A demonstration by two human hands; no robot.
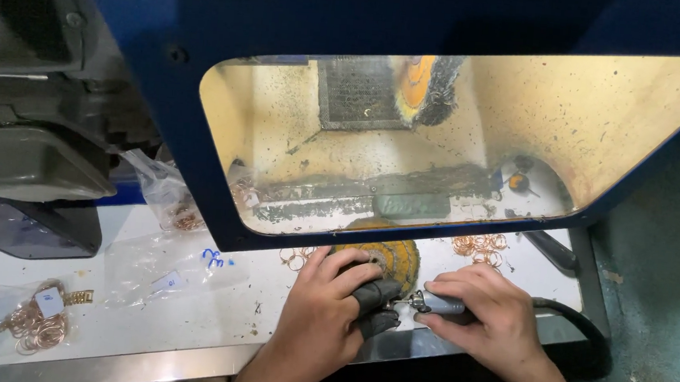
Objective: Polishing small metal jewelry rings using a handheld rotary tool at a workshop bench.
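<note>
My left hand (324, 307) rests on the white bench with dark guards on its thumb and forefinger, pinching a small piece that I cannot make out. My right hand (486, 312) grips a slim grey rotary handpiece (438, 305) whose thin tip points left at the pinched piece. A black hose (580, 323) runs from the handpiece off to the right. Just behind my fingers lies a round yellow buffing wheel (390, 258).
A blue hood with a dusty window (409, 140) overhangs the bench; a bristle wheel (427, 89) shows behind it. Loose copper rings (481, 247) lie by the right hand. Plastic bags with rings (39, 321) sit left. A grey machine housing (27, 158) stands far left.
</note>
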